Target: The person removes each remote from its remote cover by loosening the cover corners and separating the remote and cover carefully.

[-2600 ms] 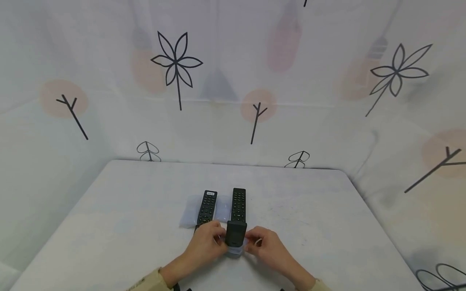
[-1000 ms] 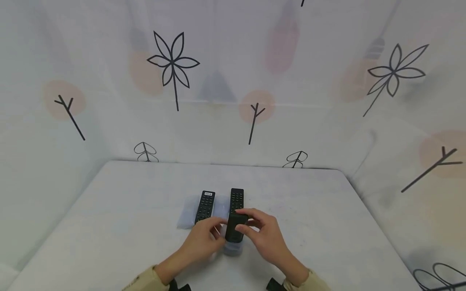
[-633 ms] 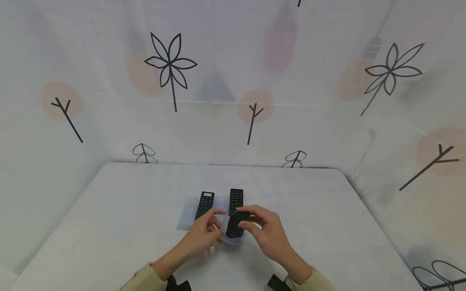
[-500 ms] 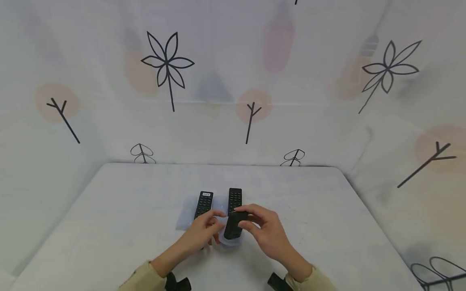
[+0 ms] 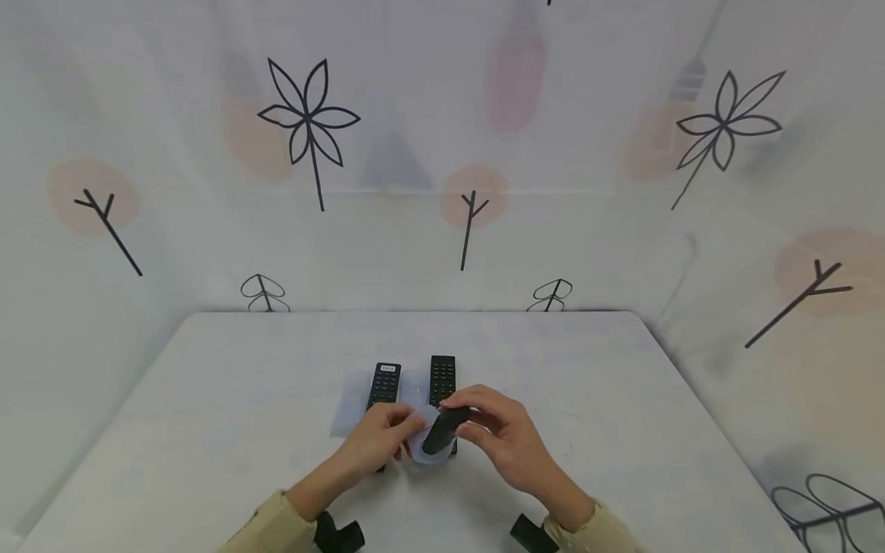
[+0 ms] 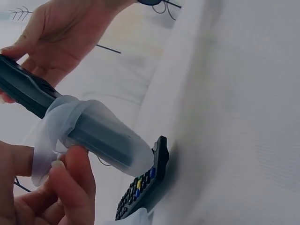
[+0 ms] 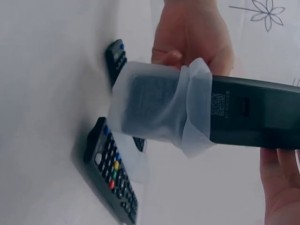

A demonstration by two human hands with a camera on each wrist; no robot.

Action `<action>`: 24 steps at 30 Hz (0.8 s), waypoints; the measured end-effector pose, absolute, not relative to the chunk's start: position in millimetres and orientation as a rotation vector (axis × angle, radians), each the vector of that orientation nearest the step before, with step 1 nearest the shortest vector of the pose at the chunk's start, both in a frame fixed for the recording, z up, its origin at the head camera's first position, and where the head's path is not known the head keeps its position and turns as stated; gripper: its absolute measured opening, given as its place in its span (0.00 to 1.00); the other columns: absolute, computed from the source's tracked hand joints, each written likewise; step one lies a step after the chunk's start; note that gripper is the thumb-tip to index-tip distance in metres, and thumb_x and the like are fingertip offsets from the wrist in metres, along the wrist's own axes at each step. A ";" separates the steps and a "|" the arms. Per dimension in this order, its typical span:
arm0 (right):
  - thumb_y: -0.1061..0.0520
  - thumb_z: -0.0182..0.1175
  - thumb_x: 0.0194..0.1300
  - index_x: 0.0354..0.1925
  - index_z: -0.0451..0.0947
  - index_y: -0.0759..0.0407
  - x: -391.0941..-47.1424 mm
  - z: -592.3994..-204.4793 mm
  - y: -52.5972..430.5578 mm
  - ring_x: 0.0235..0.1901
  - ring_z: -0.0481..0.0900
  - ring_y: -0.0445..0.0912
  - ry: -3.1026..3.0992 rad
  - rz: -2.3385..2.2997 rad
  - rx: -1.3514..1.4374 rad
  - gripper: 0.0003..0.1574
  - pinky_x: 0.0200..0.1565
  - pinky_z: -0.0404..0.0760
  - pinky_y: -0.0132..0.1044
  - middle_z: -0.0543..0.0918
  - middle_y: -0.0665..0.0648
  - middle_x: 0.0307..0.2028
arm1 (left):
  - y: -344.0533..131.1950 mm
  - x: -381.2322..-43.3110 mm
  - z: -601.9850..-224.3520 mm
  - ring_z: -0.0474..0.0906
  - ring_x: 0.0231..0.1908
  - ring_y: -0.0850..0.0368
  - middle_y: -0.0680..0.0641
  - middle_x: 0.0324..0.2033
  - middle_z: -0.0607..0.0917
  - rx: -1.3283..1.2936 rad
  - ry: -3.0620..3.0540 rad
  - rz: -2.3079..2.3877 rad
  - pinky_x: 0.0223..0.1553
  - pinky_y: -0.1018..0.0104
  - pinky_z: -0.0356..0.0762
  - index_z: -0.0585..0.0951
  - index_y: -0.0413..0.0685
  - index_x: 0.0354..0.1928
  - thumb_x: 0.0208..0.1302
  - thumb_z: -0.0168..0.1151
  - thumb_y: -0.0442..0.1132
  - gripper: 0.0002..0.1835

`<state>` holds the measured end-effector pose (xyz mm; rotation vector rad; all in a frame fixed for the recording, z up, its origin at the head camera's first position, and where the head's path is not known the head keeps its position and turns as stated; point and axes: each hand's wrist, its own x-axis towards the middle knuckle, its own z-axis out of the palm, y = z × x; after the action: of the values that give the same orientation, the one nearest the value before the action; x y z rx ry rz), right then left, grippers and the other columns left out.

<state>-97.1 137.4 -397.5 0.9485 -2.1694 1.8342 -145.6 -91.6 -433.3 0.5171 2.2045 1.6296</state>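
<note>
A black remote control is held up off the table between my two hands, tilted to the right. Its lower part sits inside a frosted plastic sleeve, whose mouth is folded back in a loose cuff. My right hand grips the bare end of the remote between thumb and fingers. With thumb and fingertips, my left hand pinches the cuff's edge, as the left wrist view shows up close. A small printed code shows on the remote's back in the right wrist view.
Behind the hands, two more black remotes lie on the white table: a left one with a white label and a right one. Flat translucent sleeves lie beside and under them. A printed cloth hangs behind the table.
My right hand has risen onto the remote's top end, and my left has come to pinch the sleeve's edge. The remote now leans further right, and the sleeve's mouth has spread wider.
</note>
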 end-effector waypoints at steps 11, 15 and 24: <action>0.73 0.58 0.67 0.60 0.76 0.63 -101.0 -403.0 150.2 0.61 0.74 0.50 -2.133 1.797 0.874 0.24 0.61 0.72 0.40 0.75 0.68 0.59 | -93.4 -144.8 -426.5 0.83 0.29 0.47 0.48 0.27 0.86 0.349 2.267 1.758 0.25 0.64 0.75 0.83 0.39 0.37 0.70 0.61 0.38 0.09; 0.72 0.57 0.68 0.62 0.74 0.65 -101.3 -402.9 152.3 0.63 0.72 0.49 -2.153 1.793 0.833 0.25 0.61 0.72 0.38 0.75 0.63 0.61 | -93.9 -145.0 -426.8 0.81 0.28 0.48 0.45 0.28 0.87 0.294 2.288 1.805 0.24 0.65 0.75 0.84 0.38 0.39 0.69 0.61 0.37 0.08; 0.64 0.58 0.72 0.66 0.73 0.59 -101.0 -404.9 153.2 0.63 0.74 0.49 -2.238 1.813 0.623 0.25 0.57 0.76 0.36 0.75 0.57 0.65 | -95.2 -144.7 -429.1 0.82 0.31 0.45 0.46 0.31 0.88 0.245 2.312 1.866 0.26 0.62 0.78 0.83 0.37 0.39 0.68 0.63 0.37 0.08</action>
<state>-101.0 153.2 -404.9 0.6232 -2.2384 1.8126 -144.7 -95.2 -429.1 0.2451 2.3124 1.8656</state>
